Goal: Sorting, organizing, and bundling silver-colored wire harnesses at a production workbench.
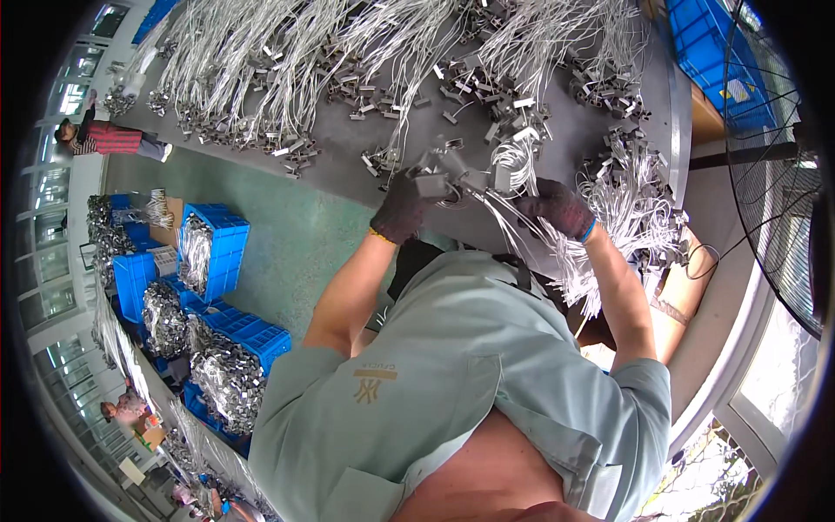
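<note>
My left hand (402,207), in a dark glove with a yellow cuff, is closed on several grey metal clips (432,184) with white wires at the table's near edge. They are partly smeared by motion. To its right, my right hand (561,207), gloved with a blue cuff, is closed around white wires (504,213) that run from the clips down past the edge. A looped bundle of white wire (515,161) lies just above my right hand. Beside my right forearm hangs a large heap of white wires with metal ends (609,204).
Rows of white wires (296,52) with metal ends cover the far part of the grey table (330,143). A black fan guard (774,165) and a blue crate (709,52) stand at the right. Filled blue crates (228,252) are on the left floor; a person (109,137) stands far left.
</note>
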Demonstrator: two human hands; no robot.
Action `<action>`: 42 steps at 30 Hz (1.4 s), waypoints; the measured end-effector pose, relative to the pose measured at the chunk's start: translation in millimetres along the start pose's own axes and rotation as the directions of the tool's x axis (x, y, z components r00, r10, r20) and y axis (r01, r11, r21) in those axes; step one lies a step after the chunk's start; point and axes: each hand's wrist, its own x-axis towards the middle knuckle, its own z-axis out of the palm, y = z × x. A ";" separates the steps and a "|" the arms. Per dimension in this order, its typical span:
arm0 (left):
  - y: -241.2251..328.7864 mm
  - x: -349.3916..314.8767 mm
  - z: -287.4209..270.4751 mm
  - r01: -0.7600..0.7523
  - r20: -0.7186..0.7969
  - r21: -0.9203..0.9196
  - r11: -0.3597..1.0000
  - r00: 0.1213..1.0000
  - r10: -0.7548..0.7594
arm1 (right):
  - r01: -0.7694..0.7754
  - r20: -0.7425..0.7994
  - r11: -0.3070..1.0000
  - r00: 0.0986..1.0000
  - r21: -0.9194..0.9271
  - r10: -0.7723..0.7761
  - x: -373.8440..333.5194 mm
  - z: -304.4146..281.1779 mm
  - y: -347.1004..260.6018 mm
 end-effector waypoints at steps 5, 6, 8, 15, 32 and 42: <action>-10.0 -9.6 1.8 0.235 0.070 0.127 0.964 0.967 -0.245 | -0.013 -0.029 0.994 1.000 -0.110 0.010 12.6 6.3 -7.3; -15.2 -10.7 4.6 0.031 0.061 0.209 0.977 0.997 -0.044 | 0.048 -0.046 0.971 0.997 -0.233 -0.060 14.4 11.4 -10.3; -24.9 -14.8 9.1 -0.169 0.067 0.292 0.941 0.985 0.157 | 0.022 -0.080 0.944 0.995 -0.330 -0.051 20.5 18.9 -20.8; 11.0 -4.7 1.9 -0.051 -0.048 -0.998 -0.025 0.991 -0.121 | 0.029 0.026 0.988 0.999 0.150 -0.033 18.3 30.2 -58.6; 187.9 0.5 -124.0 0.260 -0.435 0.193 0.946 0.887 -0.155 | 0.030 -0.048 0.305 0.968 -0.952 -0.246 55.7 15.9 -103.1; 172.5 16.7 -121.5 -0.271 -0.608 -0.444 0.854 0.791 -0.066 | 0.716 0.322 0.233 0.547 -0.658 -0.773 69.2 142.1 -201.1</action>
